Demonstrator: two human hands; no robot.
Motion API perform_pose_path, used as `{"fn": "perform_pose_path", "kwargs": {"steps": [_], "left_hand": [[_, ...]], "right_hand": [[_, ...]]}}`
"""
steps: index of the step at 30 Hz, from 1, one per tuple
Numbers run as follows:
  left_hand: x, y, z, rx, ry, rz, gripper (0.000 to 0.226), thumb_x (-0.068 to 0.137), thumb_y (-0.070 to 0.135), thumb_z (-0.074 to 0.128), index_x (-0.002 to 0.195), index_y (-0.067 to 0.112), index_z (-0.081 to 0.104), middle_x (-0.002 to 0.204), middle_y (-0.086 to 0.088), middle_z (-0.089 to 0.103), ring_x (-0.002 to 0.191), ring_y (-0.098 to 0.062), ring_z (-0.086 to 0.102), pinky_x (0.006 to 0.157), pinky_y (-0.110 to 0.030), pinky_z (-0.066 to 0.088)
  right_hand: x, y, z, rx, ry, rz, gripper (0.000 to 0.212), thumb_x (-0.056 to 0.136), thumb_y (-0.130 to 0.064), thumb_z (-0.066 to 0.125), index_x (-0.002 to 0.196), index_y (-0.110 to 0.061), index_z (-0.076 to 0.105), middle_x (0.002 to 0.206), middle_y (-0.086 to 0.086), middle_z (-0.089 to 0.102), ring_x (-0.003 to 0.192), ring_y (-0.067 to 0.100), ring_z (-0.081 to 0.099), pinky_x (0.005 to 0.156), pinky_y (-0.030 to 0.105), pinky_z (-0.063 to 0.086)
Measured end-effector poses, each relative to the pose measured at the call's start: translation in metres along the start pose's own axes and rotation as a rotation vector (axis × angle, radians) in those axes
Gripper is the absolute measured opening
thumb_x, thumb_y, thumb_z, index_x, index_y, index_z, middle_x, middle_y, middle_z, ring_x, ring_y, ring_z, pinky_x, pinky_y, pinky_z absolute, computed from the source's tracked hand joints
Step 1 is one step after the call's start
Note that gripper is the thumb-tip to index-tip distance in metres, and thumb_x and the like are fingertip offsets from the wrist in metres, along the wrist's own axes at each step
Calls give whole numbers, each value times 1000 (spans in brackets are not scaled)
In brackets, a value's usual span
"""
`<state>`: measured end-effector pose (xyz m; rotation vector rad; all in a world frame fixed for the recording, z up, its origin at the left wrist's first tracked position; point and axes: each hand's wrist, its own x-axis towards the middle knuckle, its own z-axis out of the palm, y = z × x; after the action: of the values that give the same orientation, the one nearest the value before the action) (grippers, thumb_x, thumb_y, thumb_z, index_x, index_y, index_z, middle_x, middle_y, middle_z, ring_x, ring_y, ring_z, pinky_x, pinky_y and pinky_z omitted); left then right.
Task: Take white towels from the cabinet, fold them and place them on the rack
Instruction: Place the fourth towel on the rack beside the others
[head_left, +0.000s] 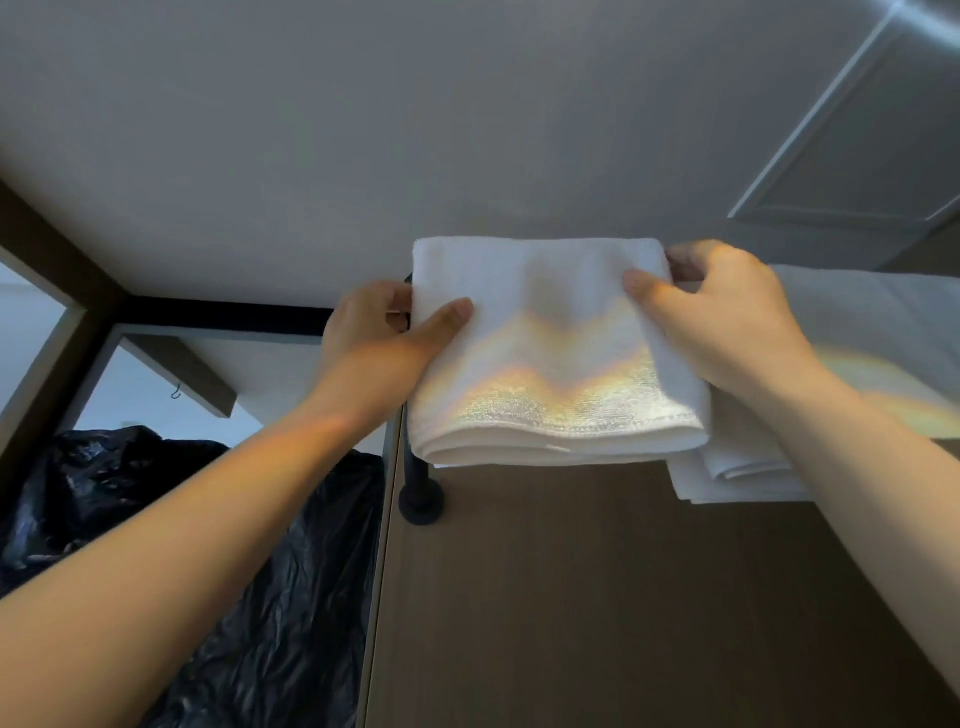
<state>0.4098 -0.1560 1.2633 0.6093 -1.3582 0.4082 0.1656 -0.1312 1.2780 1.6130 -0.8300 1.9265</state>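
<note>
Folded white towel (550, 353) is held at centre frame, gripped on both sides. Left hand (374, 338) is at the left edge: thumb laid on top, fingers curled behind, edge pinched. Right hand (727, 322) is at the upper right corner: thumb on top, fingers wrapped round the corner. Towel is seen directly above the black rack (421, 499) bracket. Contact with the rack is hidden by the towel and cannot be told. Stack (748, 467) of folded white towels is seen just right of it, partly covered by the right forearm. Black bag (291, 597) at lower left. Wood panel (623, 597) at lower centre. Hatch (872, 135) at upper right.
</note>
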Motion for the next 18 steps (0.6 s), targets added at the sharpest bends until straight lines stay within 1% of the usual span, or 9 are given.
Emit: {"fn": "perform_pose_path", "kwargs": {"steps": [2,4,5,7,9,11,14,16,18], "left_hand": [[-13,-2,-3,-88,-72,-58,35,80,56,67,86,22,68,80,12,71,66,12,61,48,-1,39],[-24,-5,-7,-166,-166,-98,41,78,61,66,80,20,71,76,10,73,66,6,65,54,-4,45],[-27,-7,-9,-204,-225,-124,47,76,66,66,81,19,72,79,10,74,70,1,68,65,-9,51],[-31,-14,-10,-283,-343,-200,57,71,72,64,89,19,75,90,6,76,87,-12,71,90,-30,54],[-35,-19,-11,-365,-476,-281,57,71,73,64,94,21,76,99,3,76,95,-18,71,97,-41,51],[-37,-21,-8,-437,-593,-328,52,74,71,62,97,26,76,106,1,74,100,-19,70,93,-38,53],[-41,-23,-6,-492,-676,-327,50,74,71,64,103,31,75,110,1,73,101,-16,70,81,-25,55],[-43,-22,-6,-498,-664,-318,50,72,69,65,101,29,75,106,1,74,97,-14,71,75,-18,54],[-46,-23,-4,-506,-609,-313,49,75,65,66,96,22,77,101,-2,75,92,-14,71,74,-17,54]], "right_hand": [[-18,2,-5,19,-56,44,35,89,-41,63,116,-19,60,100,-7,61,89,12,54,64,20,37],[-37,7,-9,44,-124,94,38,87,-46,63,117,-22,58,103,-7,63,92,12,58,61,16,41],[-45,10,-10,60,-150,122,38,87,-49,62,114,-23,58,105,-6,64,95,13,60,63,21,46],[-60,15,-13,107,-201,191,38,85,-54,60,107,-22,59,106,-2,67,95,17,64,69,38,56],[-71,19,-15,203,-271,254,39,84,-55,60,103,-21,64,101,0,70,82,15,71,67,35,61],[-79,21,-15,264,-315,274,38,85,-53,60,99,-18,68,89,-1,74,70,12,73,68,35,62],[-82,25,-12,256,-277,211,34,87,-51,59,95,-19,68,79,-4,74,64,10,71,69,40,60],[-82,25,-6,212,-215,136,26,90,-47,59,92,-22,65,75,-4,71,58,9,68,61,36,57],[-78,24,0,172,-146,78,21,93,-40,59,90,-19,62,76,-2,69,54,9,66,57,33,55]]}}
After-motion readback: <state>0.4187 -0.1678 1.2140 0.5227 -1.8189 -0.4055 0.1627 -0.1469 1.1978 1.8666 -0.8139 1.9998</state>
